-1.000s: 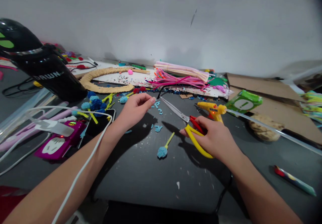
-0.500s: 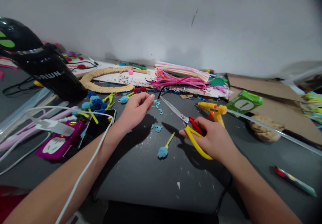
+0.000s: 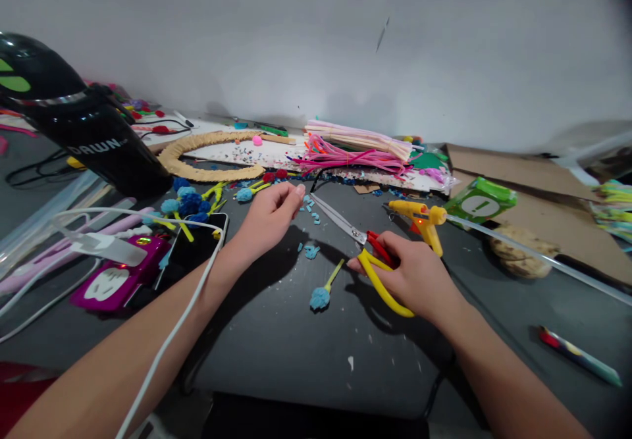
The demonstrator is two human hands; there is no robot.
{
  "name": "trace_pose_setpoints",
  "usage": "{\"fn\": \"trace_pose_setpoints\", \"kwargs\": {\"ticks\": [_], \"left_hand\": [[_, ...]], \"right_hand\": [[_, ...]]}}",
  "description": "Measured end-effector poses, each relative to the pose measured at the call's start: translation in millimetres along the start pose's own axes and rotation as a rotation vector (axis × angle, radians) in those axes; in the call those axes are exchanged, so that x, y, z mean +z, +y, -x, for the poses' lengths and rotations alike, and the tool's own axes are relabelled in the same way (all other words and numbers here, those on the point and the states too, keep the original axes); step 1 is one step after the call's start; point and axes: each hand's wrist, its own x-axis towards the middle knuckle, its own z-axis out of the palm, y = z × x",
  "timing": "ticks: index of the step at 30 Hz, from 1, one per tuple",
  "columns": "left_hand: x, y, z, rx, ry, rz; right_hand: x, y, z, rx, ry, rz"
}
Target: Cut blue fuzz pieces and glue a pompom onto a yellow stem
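My right hand [image 3: 415,271] grips a pair of scissors [image 3: 363,236] with red and yellow handles, its blades together or nearly so and pointing up and left. My left hand [image 3: 274,215] is closed in a pinch just left of the blade tips; whatever it may hold is hidden or too small to make out. Small light-blue cut pieces [image 3: 315,215] are scattered between the hands, and a light-blue clump [image 3: 311,251] sits nearer to me. Below them lies a fuzzy blue flower [image 3: 320,298] on a short yellow-green stem.
A yellow glue gun [image 3: 419,215] stands right of the scissors, near a green packet [image 3: 481,201]. Pink pipe cleaners [image 3: 355,154] and a beige wrapped ring [image 3: 172,166] lie at the back. At left are a black bottle [image 3: 93,129], a purple power block [image 3: 121,278] and a white cable [image 3: 170,334].
The scissors' handles have shifted slightly left and come a little closer together in my right hand. My left hand has moved slightly right, still pinched.
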Motion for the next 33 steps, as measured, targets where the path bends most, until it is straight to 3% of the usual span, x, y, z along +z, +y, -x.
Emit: {"fn": "trace_pose_setpoints", "kwargs": {"ticks": [33], "left_hand": [[-1.1,-4.9,-2.0,0.035,-0.032,0.084]], "right_hand": [[-0.3,3.0,-0.2,-0.011,0.005,-0.015]]}}
